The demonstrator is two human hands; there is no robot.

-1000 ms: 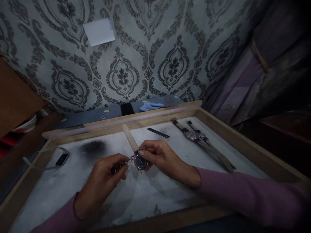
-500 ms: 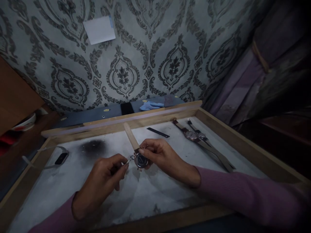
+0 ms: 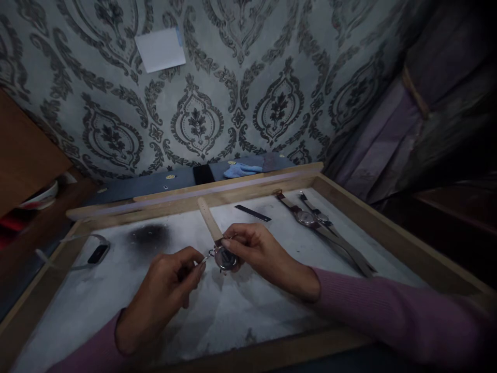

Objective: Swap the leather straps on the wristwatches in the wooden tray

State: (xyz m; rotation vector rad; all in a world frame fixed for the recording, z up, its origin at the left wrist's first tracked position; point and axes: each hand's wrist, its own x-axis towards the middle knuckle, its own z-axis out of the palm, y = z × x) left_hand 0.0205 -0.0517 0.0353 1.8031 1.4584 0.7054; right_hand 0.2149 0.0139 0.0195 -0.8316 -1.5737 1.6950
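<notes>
A round watch (image 3: 225,258) with one pale strap pointing up and away is held over the white surface by my right hand (image 3: 256,251), its thumb and fingers closed at the top and right of the case. My left hand (image 3: 166,290) is pinched on a small thin metal piece (image 3: 206,258), whose far end meets a small dark loop at the left side of the case. What exactly the piece is cannot be made out. A dark flat strip (image 3: 252,212) lies beyond my right hand.
A wooden frame (image 3: 194,195) surrounds the white surface. Two strapped watches (image 3: 306,218) lie at the right, a watch with a black rectangular face (image 3: 98,253) at the left. Behind the frame are a blue cloth (image 3: 243,169) and a black flat object (image 3: 203,174).
</notes>
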